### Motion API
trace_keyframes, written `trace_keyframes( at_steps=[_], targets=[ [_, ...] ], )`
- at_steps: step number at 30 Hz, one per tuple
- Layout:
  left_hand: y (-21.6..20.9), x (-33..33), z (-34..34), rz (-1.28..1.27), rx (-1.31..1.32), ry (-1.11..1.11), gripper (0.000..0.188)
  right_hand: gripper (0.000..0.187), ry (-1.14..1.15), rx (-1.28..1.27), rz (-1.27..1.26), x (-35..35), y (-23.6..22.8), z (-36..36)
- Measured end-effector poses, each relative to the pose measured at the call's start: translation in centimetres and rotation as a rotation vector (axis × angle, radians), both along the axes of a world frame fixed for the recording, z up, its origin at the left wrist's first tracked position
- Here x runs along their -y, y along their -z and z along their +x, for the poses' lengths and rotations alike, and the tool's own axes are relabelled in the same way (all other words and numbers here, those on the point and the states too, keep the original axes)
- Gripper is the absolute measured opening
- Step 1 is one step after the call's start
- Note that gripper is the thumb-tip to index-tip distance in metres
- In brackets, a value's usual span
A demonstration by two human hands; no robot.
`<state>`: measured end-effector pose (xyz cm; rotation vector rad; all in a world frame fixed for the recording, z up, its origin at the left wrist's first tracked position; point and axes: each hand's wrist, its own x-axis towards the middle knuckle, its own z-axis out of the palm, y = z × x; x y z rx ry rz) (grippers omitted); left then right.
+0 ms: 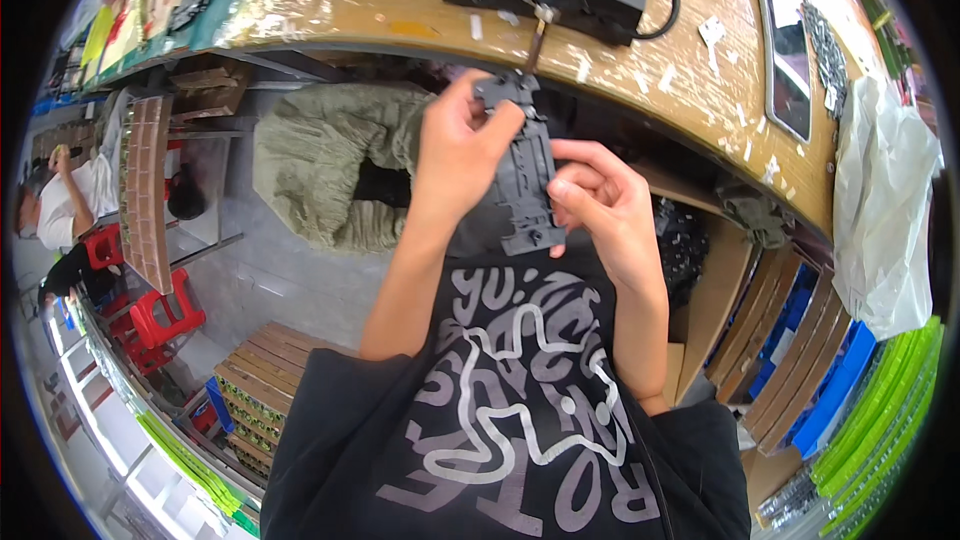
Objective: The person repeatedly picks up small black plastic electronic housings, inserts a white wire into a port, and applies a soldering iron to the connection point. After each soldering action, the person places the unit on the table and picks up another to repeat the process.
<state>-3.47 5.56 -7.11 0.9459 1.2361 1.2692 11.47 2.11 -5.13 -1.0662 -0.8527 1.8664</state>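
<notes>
Both my hands hold a long black plastic part [528,180], which looks like a toy car chassis, in front of the bench edge. My left hand [455,150] grips its far end, thumb pressed on top. Around the right side and near end are the curled fingers of my right hand [608,202], some of them hidden behind the part. A thin metal shaft [538,42] sticks out from a black machine [580,0] on the bench. Its tip meets or nearly meets the part's far end; contact cannot be made out.
White scraps litter the wooden bench [380,5], where a phone [787,70] lies at right. A whitish plastic bag [885,210] hangs off the right side. Left of my arms is a bundle of olive cloth [320,155]. Red stools [165,315] and another person [85,195] are farther left.
</notes>
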Motion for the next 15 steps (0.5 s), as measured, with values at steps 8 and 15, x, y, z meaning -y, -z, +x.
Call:
trace_keyframes(
  at_steps=[8, 15],
  targets=[
    [-2.3, -0.7, -6.6, -0.074, -0.438, -0.007, 0.031, 0.032, 0.078, 0.464, -0.117, 1.9, 10.4, 9.2],
    [-6.1, -8.5, -11.6, 0.543, -0.964, -0.3, 0.025, 0.027, 0.47, 1.26, -0.335, 13.3, 28.2, 25.6]
  ],
)
